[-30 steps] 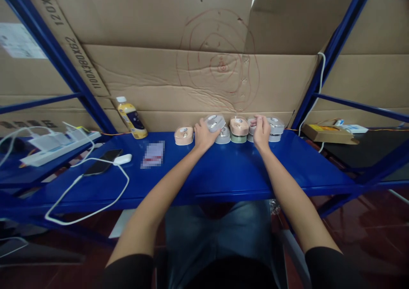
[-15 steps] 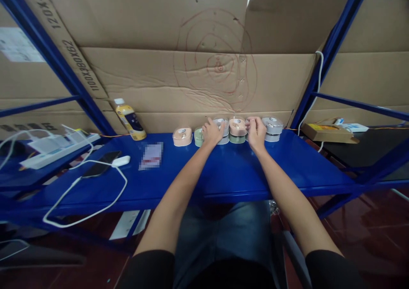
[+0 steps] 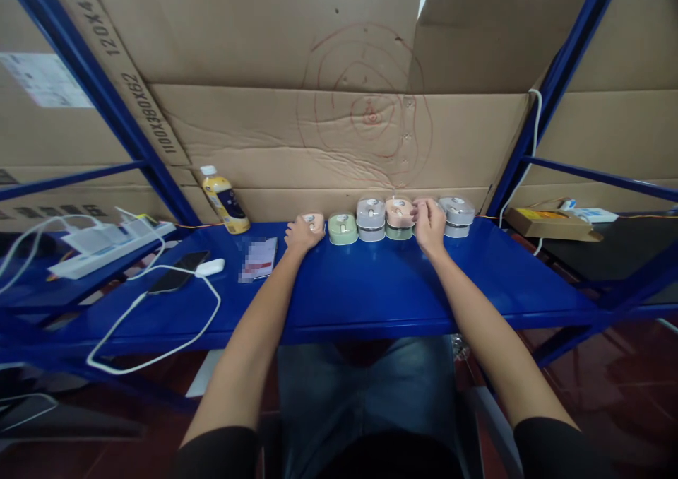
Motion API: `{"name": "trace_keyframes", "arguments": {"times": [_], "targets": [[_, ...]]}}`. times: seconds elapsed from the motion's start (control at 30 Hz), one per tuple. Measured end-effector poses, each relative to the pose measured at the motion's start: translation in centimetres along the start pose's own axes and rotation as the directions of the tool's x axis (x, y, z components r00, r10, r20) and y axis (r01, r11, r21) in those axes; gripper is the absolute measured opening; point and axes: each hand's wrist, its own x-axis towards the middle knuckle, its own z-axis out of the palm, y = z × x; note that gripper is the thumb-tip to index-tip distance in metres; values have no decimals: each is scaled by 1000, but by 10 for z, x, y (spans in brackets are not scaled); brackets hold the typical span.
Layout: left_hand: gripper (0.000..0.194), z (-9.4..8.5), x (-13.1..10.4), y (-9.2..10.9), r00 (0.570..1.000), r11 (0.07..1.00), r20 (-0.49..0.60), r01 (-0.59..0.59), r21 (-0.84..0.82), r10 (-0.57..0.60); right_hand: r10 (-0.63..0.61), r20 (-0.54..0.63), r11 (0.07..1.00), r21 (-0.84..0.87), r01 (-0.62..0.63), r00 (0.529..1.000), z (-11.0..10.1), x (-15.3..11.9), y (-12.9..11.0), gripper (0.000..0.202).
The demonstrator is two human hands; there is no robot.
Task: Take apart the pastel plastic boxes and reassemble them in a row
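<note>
My left hand (image 3: 304, 234) has its fingers around the pink box (image 3: 316, 222) at the left end of a row of small lidded boxes. Beside it, a single green box (image 3: 343, 229) sits on the blue shelf. Two grey boxes (image 3: 371, 217) are stacked to its right, followed by a pink box (image 3: 398, 212) on top of a green one (image 3: 399, 232). My right hand (image 3: 428, 225) is between that stack and the grey stack (image 3: 456, 215) at the right end, fingers bent; whatever it touches is hidden behind it.
A yellow bottle (image 3: 225, 200) stands at the back left of the blue shelf (image 3: 365, 288). Nearby lie a flat packet (image 3: 259, 258), a phone (image 3: 179, 272) with a white cable, and a power strip (image 3: 114, 249). An open carton (image 3: 554, 223) is at the right.
My left hand has moved left from the grey stack to the leftmost pink box and closed on it. My right hand has stayed by the right stacks. The view has shifted slightly.
</note>
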Motion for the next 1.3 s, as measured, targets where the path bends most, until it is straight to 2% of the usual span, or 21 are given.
{"name": "trace_keyframes", "arguments": {"times": [0.13,0.2,0.27,0.3,0.33,0.37,0.43,0.47,0.5,0.53,0.6,0.67,0.77,0.83,0.9,1.0,1.07,1.23,1.3], "targets": [[82,-2,-4,-1,998,998,-61,-22,-63,18,-22,-40,999,45,24,999,1,2,4,40],[82,-13,-7,-1,990,989,-138,-38,-142,18,-27,-55,997,74,31,998,1,2,3,39],[80,-29,-13,0,964,965,-259,-121,-234,58,-29,-45,995,95,34,999,1,1,-1,36],[79,-36,-18,2,944,941,-312,-200,-274,110,-32,-25,994,102,34,999,1,0,-3,34],[76,-43,-25,4,914,900,-347,-321,-295,212,-40,6,994,106,39,999,1,0,-6,33],[75,-48,-33,7,871,839,-367,-446,-312,326,-61,51,993,107,55,997,1,-1,-8,33],[79,-53,-53,13,754,654,-311,-657,-375,578,-150,187,985,112,130,971,1,-4,-14,39],[81,-52,-63,17,678,551,-238,-715,-430,695,-212,275,975,122,185,938,1,-5,-16,48],[82,-50,-73,20,599,467,-152,-737,-489,786,-273,371,961,136,239,887,1,-7,-17,61],[81,-45,-81,22,539,417,-91,-737,-532,837,-317,473,948,150,280,822,2,-10,-18,76],[84,-34,-93,23,442,363,17,-713,-600,897,-328,654,940,153,306,682,4,-16,-19,98],[87,-22,-98,20,396,346,76,-674,-652,915,-282,771,946,125,299,571,9,-23,-18,105],[94,-8,-97,12,385,371,143,-621,-690,912,-256,838,942,105,319,481,17,-33,-18,101],[98,-3,-97,8,395,395,176,-588,-706,902,-255,852,936,99,337,458,21,-38,-19,99],[99,0,-97,7,426,421,186,-565,-710,885,-234,859,938,75,340,455,23,-40,-18,101],[101,2,-99,9,488,461,178,-554,-693,854,-177,864,947,19,321,471,23,-38,-17,103],[104,4,-100,11,512,475,166,-563,-677,843,-158,858,950,-3,311,489,23,-36,-16,101],[116,7,-98,8,500,453,141,-584,-674,854,-109,841,973,-19,230,531,11,-23,-13,84],[117,6,-97,7,488,442,120,-625,-644,865,-68,810,987,-30,157,583,2,-14,-10,72]]}}
